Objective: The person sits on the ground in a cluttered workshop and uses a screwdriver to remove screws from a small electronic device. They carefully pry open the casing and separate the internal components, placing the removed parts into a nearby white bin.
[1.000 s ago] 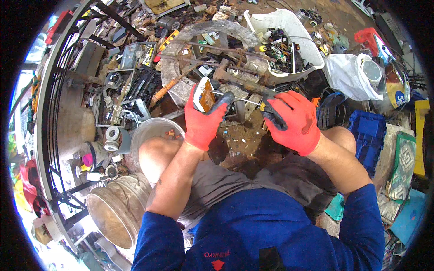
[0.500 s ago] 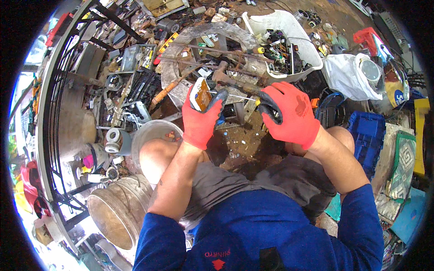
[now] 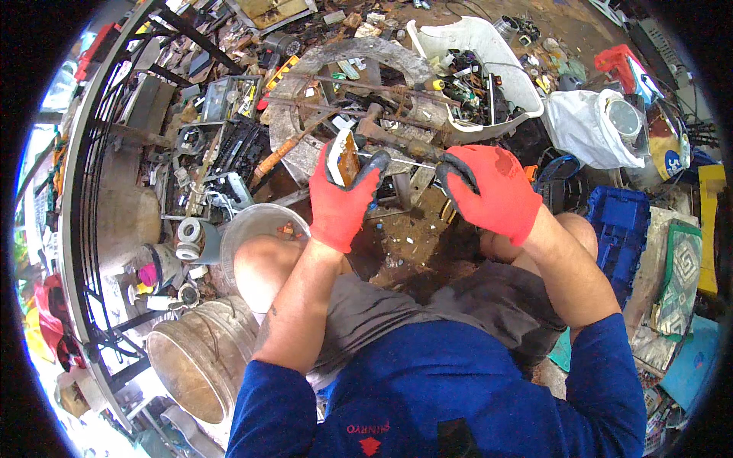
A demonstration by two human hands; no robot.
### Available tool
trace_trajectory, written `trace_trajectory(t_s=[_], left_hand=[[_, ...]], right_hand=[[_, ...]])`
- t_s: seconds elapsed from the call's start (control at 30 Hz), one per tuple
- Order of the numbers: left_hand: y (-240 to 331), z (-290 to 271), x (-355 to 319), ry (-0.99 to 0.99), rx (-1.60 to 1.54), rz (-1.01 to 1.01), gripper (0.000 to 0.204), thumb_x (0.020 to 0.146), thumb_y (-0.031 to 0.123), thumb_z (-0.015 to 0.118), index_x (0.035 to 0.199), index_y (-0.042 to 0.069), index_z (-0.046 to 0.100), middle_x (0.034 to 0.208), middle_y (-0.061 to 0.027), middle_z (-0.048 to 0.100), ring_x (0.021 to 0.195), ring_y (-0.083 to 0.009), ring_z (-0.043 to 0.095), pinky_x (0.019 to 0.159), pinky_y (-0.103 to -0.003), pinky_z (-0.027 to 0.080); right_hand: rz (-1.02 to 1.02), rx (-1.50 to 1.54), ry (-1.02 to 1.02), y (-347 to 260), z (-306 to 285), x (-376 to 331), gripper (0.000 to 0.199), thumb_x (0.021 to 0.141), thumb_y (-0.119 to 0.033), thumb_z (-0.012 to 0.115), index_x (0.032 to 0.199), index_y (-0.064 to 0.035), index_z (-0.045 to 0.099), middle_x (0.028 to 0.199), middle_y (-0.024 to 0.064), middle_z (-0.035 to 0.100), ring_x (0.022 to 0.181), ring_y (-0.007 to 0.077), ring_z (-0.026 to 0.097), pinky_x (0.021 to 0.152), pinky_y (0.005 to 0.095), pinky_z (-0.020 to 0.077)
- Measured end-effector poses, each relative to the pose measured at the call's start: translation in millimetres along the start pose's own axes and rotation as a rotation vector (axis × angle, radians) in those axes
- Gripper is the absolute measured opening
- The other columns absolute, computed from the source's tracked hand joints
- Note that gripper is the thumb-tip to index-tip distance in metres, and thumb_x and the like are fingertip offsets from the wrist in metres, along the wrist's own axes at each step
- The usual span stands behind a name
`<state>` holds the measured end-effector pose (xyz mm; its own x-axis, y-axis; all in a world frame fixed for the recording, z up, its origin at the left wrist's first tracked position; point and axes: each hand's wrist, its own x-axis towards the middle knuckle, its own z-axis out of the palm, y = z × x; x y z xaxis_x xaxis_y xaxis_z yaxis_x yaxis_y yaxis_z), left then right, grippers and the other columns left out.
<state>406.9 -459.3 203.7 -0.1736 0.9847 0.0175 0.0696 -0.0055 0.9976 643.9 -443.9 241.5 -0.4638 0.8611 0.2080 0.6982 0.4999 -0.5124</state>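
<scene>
My left hand (image 3: pixel 337 211), in a red glove with dark fingertips, grips a small white-cased device (image 3: pixel 349 161) with an orange-brown face. Closed around the handle of a screwdriver (image 3: pixel 412 162) is my right hand (image 3: pixel 496 195), gloved the same way. The thin metal shaft points left toward the device; whether its tip touches is hidden by my left thumb. The handle is mostly covered by the glove. Just beyond both hands a hammer (image 3: pixel 397 141) lies across a worn round stand (image 3: pixel 294 130), close to a tool with an orange-brown wooden handle (image 3: pixel 273 162).
A white tub (image 3: pixel 523 84) of small dark parts stands at the far right, near a white bag (image 3: pixel 573 126). Crates of scrap (image 3: pixel 217 164) lie left. A clear bucket (image 3: pixel 237 229) sits by my left knee, a dirty bucket (image 3: pixel 172 359) behind it. A blue plastic case (image 3: pixel 618 229) is right.
My right hand has shifted slightly left and turned, and its fingers now cover the yellow part of the screwdriver. The device in my left hand has tilted a little.
</scene>
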Motion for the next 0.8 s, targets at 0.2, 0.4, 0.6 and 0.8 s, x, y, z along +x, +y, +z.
trace_trajectory(t_s=[0.2,0.4,0.6,0.8], left_hand=[[-3,1,2,0.014,-0.024,-0.005,0.048,0.081,0.005,0.075,0.123,0.000,0.053,0.087,-0.0019,0.061,0.067,-0.0067,0.055,0.058,-0.023,0.046],[-25,-3,6,0.028,0.050,0.081,0.052,0.077,0.009,0.078,0.122,-0.001,0.054,0.092,-0.0049,0.063,0.077,-0.0105,0.058,0.068,-0.027,0.049],[-25,1,5,-0.007,0.109,0.068,0.060,0.074,0.012,0.080,0.126,-0.002,0.053,0.109,-0.0132,0.065,0.101,-0.0181,0.060,0.090,-0.034,0.048],[-29,4,7,-0.034,0.170,0.068,0.062,0.075,0.015,0.080,0.127,-0.002,0.052,0.113,-0.0149,0.065,0.104,-0.0206,0.061,0.092,-0.034,0.048]], right_hand=[[-0.103,-0.002,0.074,2,2,6,0.045,0.074,-0.024,0.072,0.113,-0.0043,0.060,0.103,0.0172,0.065,0.096,0.0370,0.062,0.083,0.0439,0.0517],[-0.040,0.135,0.094,-1,6,9,0.036,0.074,-0.011,0.071,0.108,-0.0022,0.062,0.101,0.0172,0.066,0.092,0.0362,0.063,0.078,0.0397,0.0518],[0.032,0.086,-0.077,7,5,12,0.031,0.078,-0.012,0.069,0.108,-0.0051,0.063,0.100,0.0167,0.065,0.095,0.0368,0.062,0.080,0.0420,0.0509],[-0.018,0.011,0.001,18,19,7,0.040,0.078,-0.013,0.069,0.115,-0.0065,0.057,0.105,0.0169,0.058,0.098,0.0395,0.059,0.081,0.0449,0.0495]])
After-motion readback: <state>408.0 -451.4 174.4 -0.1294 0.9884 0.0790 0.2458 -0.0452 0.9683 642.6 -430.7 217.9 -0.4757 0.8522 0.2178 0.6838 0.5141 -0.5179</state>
